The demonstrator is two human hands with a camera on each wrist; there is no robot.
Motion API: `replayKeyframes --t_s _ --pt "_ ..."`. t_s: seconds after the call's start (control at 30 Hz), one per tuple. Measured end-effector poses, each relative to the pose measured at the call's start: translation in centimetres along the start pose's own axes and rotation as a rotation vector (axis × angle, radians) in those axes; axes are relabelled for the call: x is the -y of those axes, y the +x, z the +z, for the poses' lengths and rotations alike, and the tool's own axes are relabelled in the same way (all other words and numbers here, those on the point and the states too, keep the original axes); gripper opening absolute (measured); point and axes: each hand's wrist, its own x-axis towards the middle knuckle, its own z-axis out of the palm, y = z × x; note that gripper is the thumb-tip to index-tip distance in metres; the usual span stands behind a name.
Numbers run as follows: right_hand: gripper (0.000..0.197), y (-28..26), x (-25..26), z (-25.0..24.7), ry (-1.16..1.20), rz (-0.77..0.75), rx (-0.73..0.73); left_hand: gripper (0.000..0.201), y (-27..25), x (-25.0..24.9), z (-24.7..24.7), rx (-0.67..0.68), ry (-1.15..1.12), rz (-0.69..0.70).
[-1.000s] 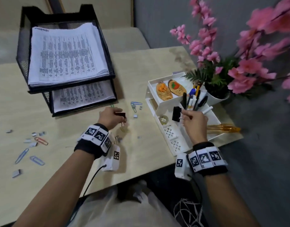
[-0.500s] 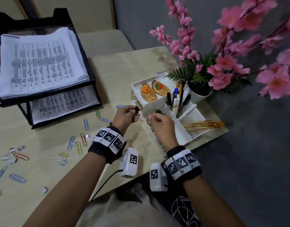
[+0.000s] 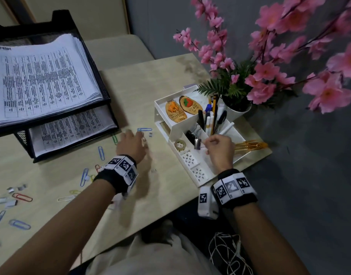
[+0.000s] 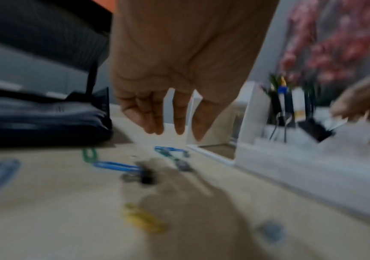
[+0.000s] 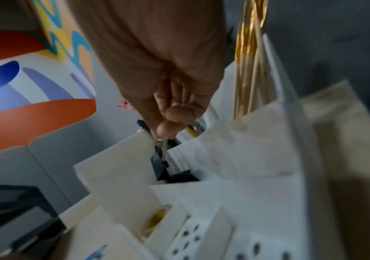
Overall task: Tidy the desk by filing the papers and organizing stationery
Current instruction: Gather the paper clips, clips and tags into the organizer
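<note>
**Binder clip over the organizer, paper clips all over**

My right hand [image 3: 218,149] is pinching a black binder clip [image 5: 158,167] by its wire handle, right above the white desk organizer [image 3: 198,175] at the tabletop's [image 3: 150,86] right edge. My left hand [image 3: 131,145] hangs relaxed, fingers loose, over a blue paper clip [image 3: 144,129]. Papers sit in the black tray [image 3: 105,94].

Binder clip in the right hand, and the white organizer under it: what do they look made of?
Binder clip: likely metal, with a matte black body and thin shiny wire handles pinched by the right hand. Organizer: probably moulded plastic, with smooth white thin walls and punched holes.
</note>
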Motion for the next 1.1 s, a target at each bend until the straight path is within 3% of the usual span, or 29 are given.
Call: replayKeyframes --t_s 0.07,0.13,0.27,0.43,0.57,0.7,0.8,0.97,1.1 --pt "0.014 0.6 -0.7 -0.6 -0.119 -0.019 -0.034 0.039 -0.1 1.4 -0.1 0.061 0.119 -0.057" --pt "0.016 0.8 -1.2 -0.9 -0.194 -0.026 -0.044 0.035 0.1 2.2 0.0 0.111 0.078 -0.072" --pt "0.016 -0.4 -1.1 -0.6 -0.227 -0.102 -0.033 0.023 0.5 2.5 0.0 0.057 -0.055 -0.020" --pt "0.014 -2.5 0.6 1.6 0.123 -0.084 0.206 0.023 -0.7 -1.1 -0.4 0.028 -0.500 0.176" --pt "0.019 -3.1 1.0 2.4 0.314 0.008 0.300 0.032 -2.5 -5.9 -1.5 0.123 -0.706 0.338" --pt "0.014 -2.5 0.4 1.2 0.337 0.010 0.229 0.031 -2.5 -8.3 -1.4 0.123 -0.666 0.431" --pt "0.017 -1.6 -0.3 -0.1 0.281 -0.002 0.153 0.018 -1.8 -9.7 -1.0 0.042 -0.573 0.430" --pt "0.020 0.6 -1.5 -1.2 0.083 0.024 0.114 0.029 1.0 -12.5 0.7 -0.056 -0.184 0.403" --pt "0.023 1.1 -1.7 -0.7 -0.194 -0.101 0.155 0.033 2.4 -14.0 1.7 0.044 -0.182 0.297"
